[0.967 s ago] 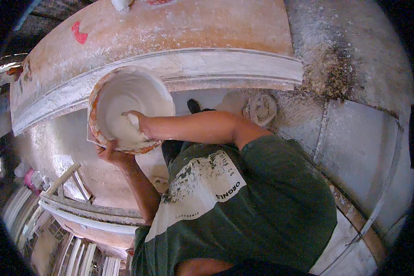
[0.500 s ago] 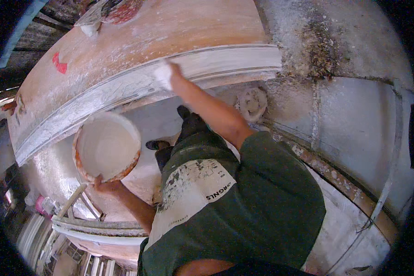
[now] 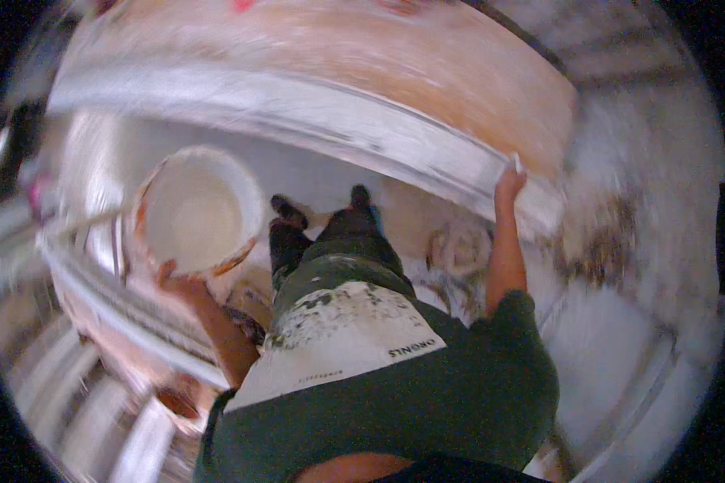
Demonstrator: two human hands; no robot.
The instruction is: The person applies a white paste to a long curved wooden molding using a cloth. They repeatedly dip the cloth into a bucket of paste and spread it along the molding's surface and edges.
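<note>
My left hand (image 3: 177,283) grips the near rim of a round bucket (image 3: 251,189), whose outside is smeared orange. Inside the bucket lies a pale, creamy liquid (image 3: 192,216). My right arm reaches forward to the right part of a long white moulding strip (image 3: 298,105). There, my right hand (image 3: 509,185) is closed at the strip's far edge. A bit of white shows at its fingertips, too blurred to name. The strip has ridged lines along it and lies on a brownish, white-streaked table.
The brownish table (image 3: 451,88) stretches beyond the strip. A round, plaster-crusted object (image 3: 459,248) is on the floor right of my feet. Behind my left arm runs another whitish ledge (image 3: 129,302), with pale strips at lower left. A grey panel (image 3: 612,362) stands at right.
My right hand has moved right along the strip from its middle toward its right end. The whole view has turned. The left hand keeps its hold on the bucket.
</note>
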